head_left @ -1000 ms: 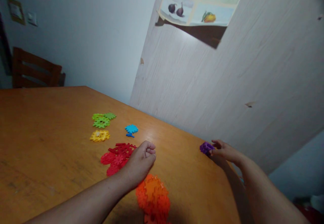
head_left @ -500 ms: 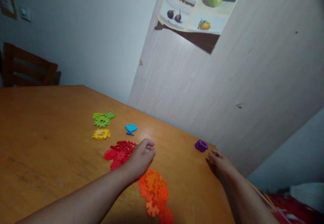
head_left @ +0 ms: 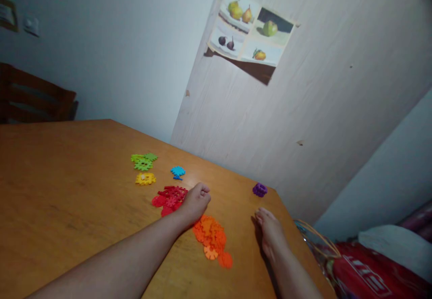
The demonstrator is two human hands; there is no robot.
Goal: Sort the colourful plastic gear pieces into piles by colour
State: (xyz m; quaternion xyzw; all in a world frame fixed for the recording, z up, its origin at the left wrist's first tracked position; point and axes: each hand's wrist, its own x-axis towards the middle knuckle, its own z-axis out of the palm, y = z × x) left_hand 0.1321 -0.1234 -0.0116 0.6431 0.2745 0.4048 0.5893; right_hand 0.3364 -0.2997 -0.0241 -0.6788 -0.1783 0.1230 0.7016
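My left hand point(head_left: 197, 203) rests at the table between the red and orange piles, its fingers curled in; whatever may be inside them is hidden. Just left of it lies a heap of red toothed plastic building pieces point(head_left: 168, 200), partly covered by the hand. Toward me is an overlapping pile of orange building pieces point(head_left: 211, 236). My right hand point(head_left: 270, 233) hovers over the table to the right of the orange pile, fingers loosely bent and a little apart, with nothing visible in them. Beyond it, a small cluster of purple pieces point(head_left: 259, 190) sits near the table's far right corner.
Farther back on the wooden table point(head_left: 84, 191) are green pieces point(head_left: 144, 161), yellow pieces point(head_left: 146, 179) and blue pieces point(head_left: 177, 171). A wall with a fruit picture point(head_left: 251, 29) borders the far edge. Bags point(head_left: 367, 267) lie beyond the right edge, a chair point(head_left: 37, 94) at back left.
My right hand has drawn back from beside the purple pieces, toward me and left. My left hand stays by the red pile. The camera view has shifted somewhat.
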